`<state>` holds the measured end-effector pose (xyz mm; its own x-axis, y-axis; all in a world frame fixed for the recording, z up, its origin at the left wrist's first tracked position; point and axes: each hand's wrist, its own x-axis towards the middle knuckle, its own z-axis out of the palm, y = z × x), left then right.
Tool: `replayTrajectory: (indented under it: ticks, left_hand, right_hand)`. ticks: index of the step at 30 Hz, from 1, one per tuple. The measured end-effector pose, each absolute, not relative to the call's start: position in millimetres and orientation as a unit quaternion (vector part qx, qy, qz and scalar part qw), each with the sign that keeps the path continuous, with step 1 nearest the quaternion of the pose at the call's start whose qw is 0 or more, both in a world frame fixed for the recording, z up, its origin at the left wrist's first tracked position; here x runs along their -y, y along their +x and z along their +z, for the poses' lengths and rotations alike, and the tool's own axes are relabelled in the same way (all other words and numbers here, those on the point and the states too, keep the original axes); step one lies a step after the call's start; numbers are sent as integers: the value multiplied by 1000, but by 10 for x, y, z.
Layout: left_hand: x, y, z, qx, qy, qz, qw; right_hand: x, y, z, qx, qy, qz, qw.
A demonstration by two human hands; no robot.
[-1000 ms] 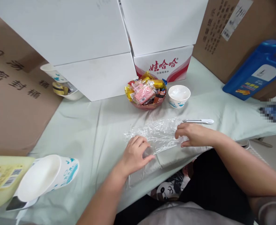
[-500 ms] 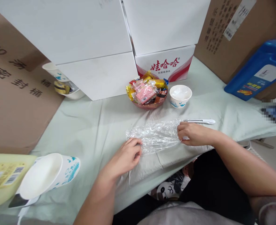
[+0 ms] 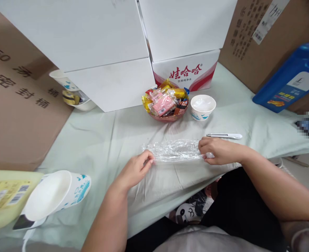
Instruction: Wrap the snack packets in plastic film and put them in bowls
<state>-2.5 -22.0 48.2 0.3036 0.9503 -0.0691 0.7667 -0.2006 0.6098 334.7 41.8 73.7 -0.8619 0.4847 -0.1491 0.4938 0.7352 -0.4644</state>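
Head view: the pale green cloth-covered table (image 3: 102, 147) carries a clear, crinkled plastic film (image 3: 175, 150), which lies as a long strip near the middle of the table's near edge. The left hand (image 3: 138, 166) pinches the film's left end between thumb and fingers; the right hand (image 3: 214, 150), fingers curled, appears to pinch its right end. Progress, as judged: handling is under way; the film is drawn out lengthwise but creased and not released. What remains cannot be determined. Farther from the near edge are a slim white pen-shaped tool (image 3: 224, 135), a white paper cup with blue print (image 3: 203, 113) and a pink translucent bowl (image 3: 167, 119) of wrapped snacks. Writing: the white-and-red cardboard carton (image 3: 186, 71) at the far edge reads "娃哈哈" over "饮用纯净水"; the brown cardboard box (image 3: 20, 115) at the left reads "X50" and "密封桶". The small print on the blue plastic bottle (image 3: 288, 82), toward the right end, is illegible.
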Motion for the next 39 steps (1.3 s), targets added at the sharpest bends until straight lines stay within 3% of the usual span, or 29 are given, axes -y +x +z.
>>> replayTrajectory:
  ticks: [4, 9, 16, 23, 31, 39]
  left_hand:
    - [178, -32, 381, -596, 732, 207, 258]
    - [85, 3, 232, -659, 702, 229, 144]
    - [-26, 97, 144, -716, 685, 131, 28]
    - [-9, 169, 168, -733, 670, 106, 50]
    - [-53, -32, 115, -685, 641, 240, 251]
    - [-49, 134, 93, -715, 666, 204, 56]
  right_hand:
    - [-470, 3375, 734, -899, 321, -298, 17]
    - [-550, 3345, 682, -844, 442, -298, 54]
    - [-517, 3226, 652, -826, 523, -195, 74]
    - [-467, 3180, 564, -828, 543, -74, 121]
    - [-485, 3189, 539, -819, 553, -80, 129]
    - [-486, 3147, 511, -799, 583, -64, 134]
